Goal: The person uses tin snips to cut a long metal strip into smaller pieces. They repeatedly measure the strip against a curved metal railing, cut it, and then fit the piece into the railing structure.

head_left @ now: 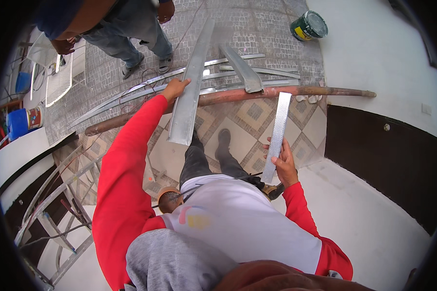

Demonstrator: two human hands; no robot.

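Note:
My left hand (176, 89) is closed on the left edge of a long grey metal channel (192, 82), which slants over a reddish-brown pipe (218, 96). In my right hand (285, 164) is a short strip of dimpled sheet metal (278, 131), held near its lower end between thumb and fingers. That strip points up and away from me, its far end near the pipe. Another grey metal channel (242, 68) lies between the two, its near end resting on the pipe.
Several thin metal profiles (257, 70) lie beyond the pipe. Another person (131, 34) stands at the far left. A dark green bucket (309, 25) stands far right, by a white wall. A metal ladder (58, 213) is at my left. A pouch (169, 199) hangs at my waist.

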